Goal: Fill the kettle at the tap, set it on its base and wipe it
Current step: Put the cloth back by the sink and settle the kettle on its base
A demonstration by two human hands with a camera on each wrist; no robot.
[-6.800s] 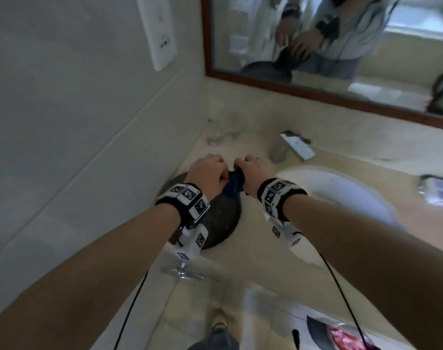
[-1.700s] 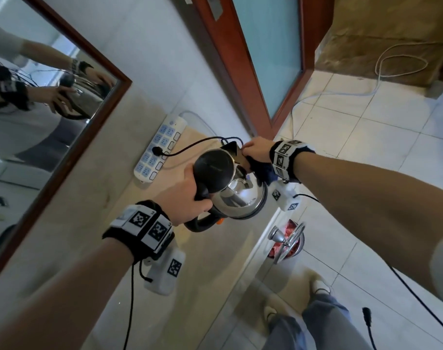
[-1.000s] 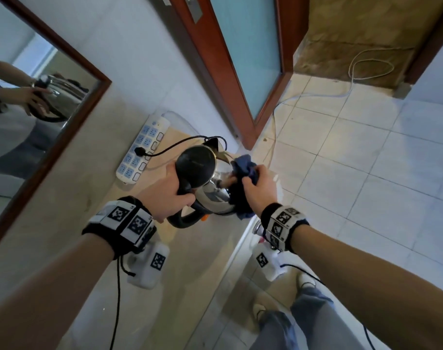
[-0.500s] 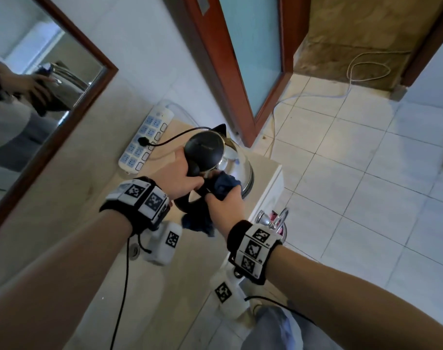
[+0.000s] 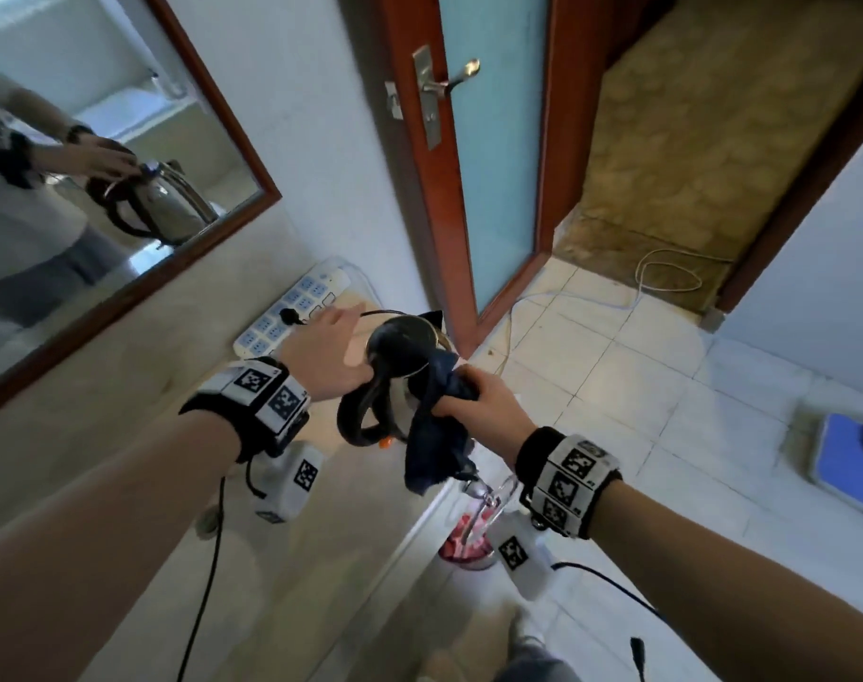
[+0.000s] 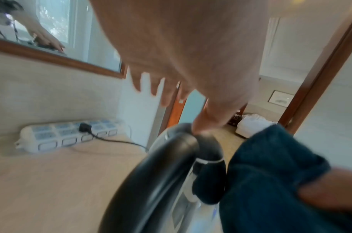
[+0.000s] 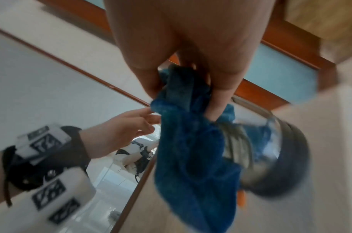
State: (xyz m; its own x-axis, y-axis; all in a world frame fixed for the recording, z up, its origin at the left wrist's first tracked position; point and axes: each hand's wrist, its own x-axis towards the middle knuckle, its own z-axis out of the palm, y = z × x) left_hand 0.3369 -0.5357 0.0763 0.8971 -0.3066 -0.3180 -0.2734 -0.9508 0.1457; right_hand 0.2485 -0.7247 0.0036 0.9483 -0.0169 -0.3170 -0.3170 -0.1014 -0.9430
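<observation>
The steel kettle (image 5: 404, 348) with black lid and black loop handle (image 5: 356, 416) stands on the beige counter (image 5: 321, 558) close to its right edge. My left hand (image 5: 338, 344) hovers beside the lid with fingers spread straight; in the left wrist view only the thumb (image 6: 205, 123) touches the top of the handle (image 6: 157, 173). My right hand (image 5: 461, 393) grips a bunched dark blue cloth (image 5: 434, 435) and holds it against the kettle's near side. The right wrist view shows the cloth (image 7: 191, 149) hanging over the shiny kettle wall (image 7: 270, 149). The kettle's base is mostly hidden.
A white power strip (image 5: 296, 307) with one black plug lies against the wall behind the kettle. A framed mirror (image 5: 213, 115) hangs at left, a glass-panelled door (image 5: 493, 164) stands behind. A pedal bin (image 5: 469, 539) sits below the counter's edge; a white cable (image 5: 665, 273) loops on the floor tiles.
My left hand has let go of the kettle handle and opened its fingers. My right hand with the cloth has shifted from the handle side to the kettle's near-right side.
</observation>
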